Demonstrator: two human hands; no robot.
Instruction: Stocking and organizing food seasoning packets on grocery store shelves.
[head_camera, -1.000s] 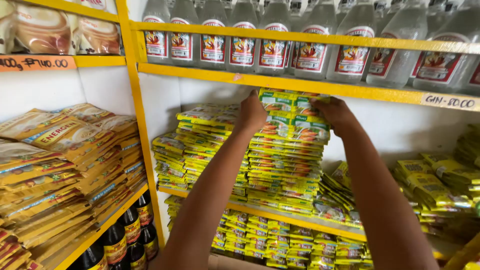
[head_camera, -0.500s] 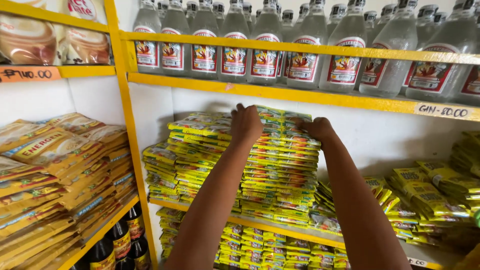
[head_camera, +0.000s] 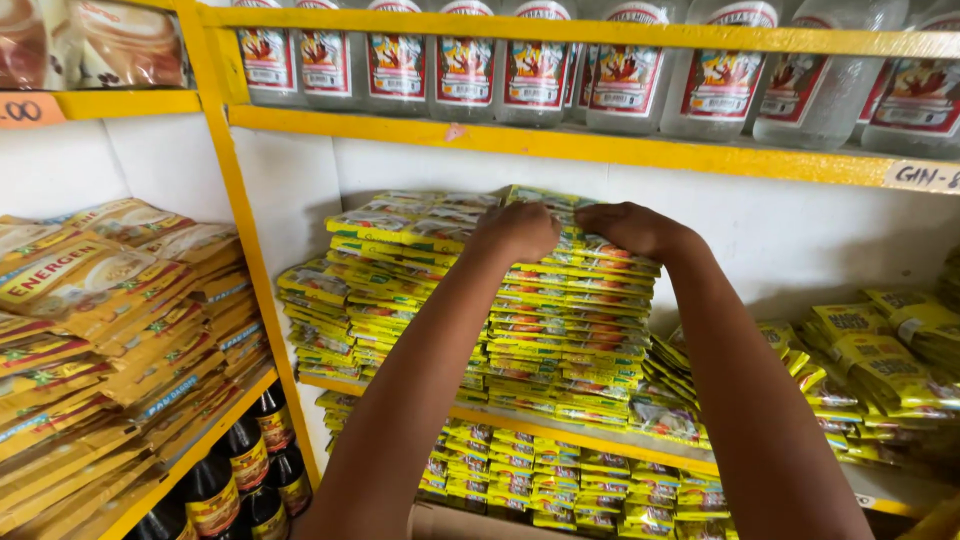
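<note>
1. The left hand (head_camera: 517, 232) rests knuckles-up on top of the tall stack of flat, glossy yellow-and-green foil sachets (head_camera: 560, 330), its fingers curled down onto the topmost packets; whether they pinch one I cannot tell.
2. The right hand (head_camera: 628, 226) lies just beside it on the same top layer, fingers bent inward and pressing the crinkly packets, the two hands nearly touching.
3. Both forearms stretch up and forward from the bottom of the view, converging at the stack's top.
4. The stack sits on the yellow painted shelf board (head_camera: 600, 435), against the white back wall.
5. A lower, slumping pile of the same sachets (head_camera: 340, 300) leans just to its left.
6. Above, clear bottles with red-and-white labels (head_camera: 620, 75) stand in a row.
7. Far left, tan and orange flat sachets (head_camera: 110, 330) fan out, with dark glass bottles (head_camera: 240, 470) beneath.
</note>
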